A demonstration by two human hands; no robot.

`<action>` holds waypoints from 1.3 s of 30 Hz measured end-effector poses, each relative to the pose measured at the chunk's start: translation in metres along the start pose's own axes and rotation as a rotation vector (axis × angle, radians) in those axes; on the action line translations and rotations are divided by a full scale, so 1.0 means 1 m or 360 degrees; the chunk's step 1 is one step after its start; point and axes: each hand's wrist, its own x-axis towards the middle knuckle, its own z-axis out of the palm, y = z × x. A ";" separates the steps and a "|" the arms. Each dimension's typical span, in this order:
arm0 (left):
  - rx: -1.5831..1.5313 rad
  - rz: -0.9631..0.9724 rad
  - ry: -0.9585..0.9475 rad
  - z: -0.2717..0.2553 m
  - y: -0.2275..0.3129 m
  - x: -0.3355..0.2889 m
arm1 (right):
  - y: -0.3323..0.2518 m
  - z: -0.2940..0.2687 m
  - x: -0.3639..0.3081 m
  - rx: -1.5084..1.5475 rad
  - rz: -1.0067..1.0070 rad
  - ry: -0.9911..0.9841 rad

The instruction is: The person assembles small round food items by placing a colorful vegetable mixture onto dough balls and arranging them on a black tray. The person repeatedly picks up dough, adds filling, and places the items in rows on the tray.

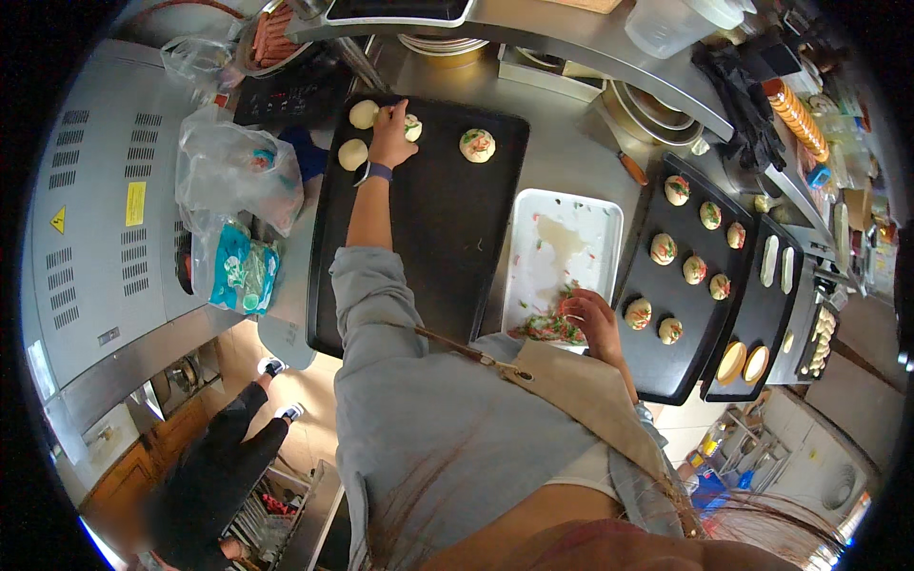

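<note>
On the large black baking tray (419, 247), my left hand (388, 141) has its thumb and fingers around a topped dough ball (412, 127); its palm side is hidden. Two plain dough balls, an upper one (363, 114) and a lower one (352, 154), sit just left of that hand. Further right on the tray lies another dough ball (477, 146), covered with red and green bits. My right hand (592, 322) is at the near right of a white tray (562, 202), fingers curled down at a heap of chopped red and green topping (550, 328). What its fingertips pinch is too small to tell.
To the right, a second black tray (657, 357) carries several topped balls, with another tray (762, 324) beyond. Plastic bags (233, 171) crowd the left side. A metal shelf (571, 52) overhangs the back. Another person (224, 457) is at lower left.
</note>
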 end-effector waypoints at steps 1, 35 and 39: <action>-0.0012 -0.0056 -0.0022 0.001 -0.005 -0.002 | 0.002 -0.001 0.002 -0.0032 -0.0001 -0.0007; -0.0133 -0.0128 -0.0342 -0.025 0.021 -0.104 | 0.003 0.008 -0.004 -0.0180 -0.0071 -0.0048; -0.0343 -0.0226 -0.0446 -0.032 0.033 -0.144 | 0.008 0.008 -0.006 -0.0199 -0.0190 -0.0018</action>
